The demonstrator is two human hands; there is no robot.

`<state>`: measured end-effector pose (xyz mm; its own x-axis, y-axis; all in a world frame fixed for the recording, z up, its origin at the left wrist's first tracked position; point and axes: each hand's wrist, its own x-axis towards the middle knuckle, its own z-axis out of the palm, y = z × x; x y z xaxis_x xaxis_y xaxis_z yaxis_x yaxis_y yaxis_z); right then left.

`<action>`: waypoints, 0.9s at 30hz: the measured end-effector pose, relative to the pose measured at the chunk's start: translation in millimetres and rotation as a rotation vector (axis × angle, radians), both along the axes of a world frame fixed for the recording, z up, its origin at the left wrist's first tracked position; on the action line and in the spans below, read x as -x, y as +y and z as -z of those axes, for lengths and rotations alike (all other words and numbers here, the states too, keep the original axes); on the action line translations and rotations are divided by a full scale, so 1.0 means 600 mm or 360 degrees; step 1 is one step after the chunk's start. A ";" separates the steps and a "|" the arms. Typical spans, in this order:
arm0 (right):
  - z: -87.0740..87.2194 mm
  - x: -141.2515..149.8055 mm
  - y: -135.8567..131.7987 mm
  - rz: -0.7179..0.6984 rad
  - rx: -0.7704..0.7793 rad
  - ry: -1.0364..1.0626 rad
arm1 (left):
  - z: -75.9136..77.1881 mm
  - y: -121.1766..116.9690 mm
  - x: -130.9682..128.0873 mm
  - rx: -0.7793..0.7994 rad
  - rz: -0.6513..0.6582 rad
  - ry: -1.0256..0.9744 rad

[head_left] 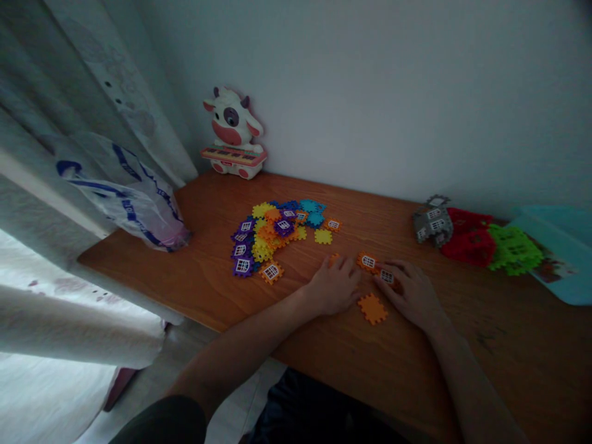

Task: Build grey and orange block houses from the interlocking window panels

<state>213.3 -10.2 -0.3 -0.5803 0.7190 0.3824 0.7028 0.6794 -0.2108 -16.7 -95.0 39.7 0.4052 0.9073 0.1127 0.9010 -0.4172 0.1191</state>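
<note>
My left hand [337, 285] lies palm down on the table with its fingers stretched out and slightly apart. Near its fingertips an orange toothed tile [333, 259] peeks out, mostly hidden by the hand. My right hand [414, 295] grips an orange tile with a white window [387, 277] between thumb and fingers, low over the table. Edge to edge with that tile is another orange window tile [368, 262]; whether they are joined I cannot tell. Between my hands, closer to me, a plain orange tile [372, 309] lies flat.
A heap of interlocking tiles [271, 231] in purple, yellow, orange and blue lies left of centre. Grey [433, 223], red [468, 236] and green tiles [514, 249] sit at right beside a pale blue box [571, 246]. A cow toy piano [234, 135] and plastic bag [134, 197] stand left.
</note>
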 end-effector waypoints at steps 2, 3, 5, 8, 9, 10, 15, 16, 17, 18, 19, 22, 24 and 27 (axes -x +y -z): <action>0.003 -0.004 0.005 0.0030 -0.0008 0.0053 | 0.007 -0.003 -0.005 -0.0104 0.0254 -0.0025; 0.005 -0.006 0.008 0.0036 -0.0005 0.0078 | 0.011 -0.004 -0.007 -0.0138 0.0290 -0.0030; 0.008 -0.009 0.012 0.0029 0.0015 0.0128 | 0.016 -0.004 -0.010 -0.0171 0.0221 -0.0037; 0.010 -0.012 0.015 0.0009 0.0064 0.0196 | 0.013 0.002 -0.005 -0.0176 -0.0055 -0.0034; 0.011 -0.013 0.015 0.0007 0.0077 0.0215 | 0.009 0.006 0.000 -0.0171 -0.0197 -0.0017; 0.011 -0.014 0.016 0.0008 0.0086 0.0230 | 0.004 0.011 0.008 -0.0162 -0.0367 0.0008; 0.014 -0.015 0.017 0.0034 0.0106 0.0268 | -0.027 0.033 0.061 -0.0128 -0.1195 0.0044; 0.016 -0.015 0.018 0.0037 0.0111 0.0275 | -0.031 0.036 0.071 -0.0090 -0.1251 0.0067; 0.017 -0.015 0.018 0.0037 0.0117 0.0281 | -0.034 0.037 0.078 -0.0027 -0.1301 0.0105; 0.018 -0.016 0.019 0.0039 0.0120 0.0286 | -0.036 0.038 0.084 0.0034 -0.1340 0.0142; 0.018 -0.016 0.020 0.0041 0.0123 0.0289 | -0.038 0.039 0.088 0.0087 -0.1365 0.0170; 0.019 -0.017 0.020 0.0042 0.0135 0.0293 | -0.042 0.039 0.093 0.0125 -0.1375 0.0190; 0.017 -0.017 0.020 0.0044 0.0142 0.0297 | -0.044 0.039 0.097 0.0048 -0.1383 0.0183; 0.014 -0.017 0.019 0.0045 0.0144 0.0292 | -0.047 0.041 0.116 -0.0117 -0.1465 0.0180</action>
<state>223.2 1.0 -8.9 -0.4861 0.7701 0.4131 0.6656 0.6325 -0.3960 -86.5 -70.3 67.9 -0.4585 0.8690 0.1863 0.8854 0.4646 0.0119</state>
